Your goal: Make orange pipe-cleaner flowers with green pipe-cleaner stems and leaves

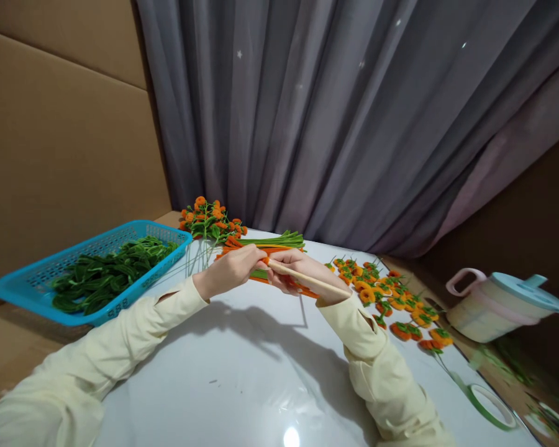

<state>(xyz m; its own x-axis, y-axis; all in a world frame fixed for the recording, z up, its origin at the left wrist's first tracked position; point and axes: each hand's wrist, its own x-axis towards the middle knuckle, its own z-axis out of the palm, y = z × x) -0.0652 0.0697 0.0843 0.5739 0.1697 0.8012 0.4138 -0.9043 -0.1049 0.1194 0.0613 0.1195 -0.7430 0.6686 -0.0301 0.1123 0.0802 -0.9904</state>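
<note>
Over the white tabletop my two hands meet. A pale wooden stick [307, 279] lies across my right hand [302, 266], its fingers closed around it. At the stick's far tip sits a small bit of orange pipe cleaner [266, 262]. My left hand [233, 270] pinches this orange bit, thumb and forefinger pressed together. Just behind the hands lie orange pipe cleaners [228, 247] and a bundle of green pipe cleaners [286, 239], partly hidden by the fingers.
A blue basket [90, 320] with green fuzzy leaves stands at left. Orange flowers on stems [209, 217] lie at the back. Several orange and yellow flower heads [400, 301] spread at right, near a roll of green tape [489, 406] and a lidded jug [498, 307].
</note>
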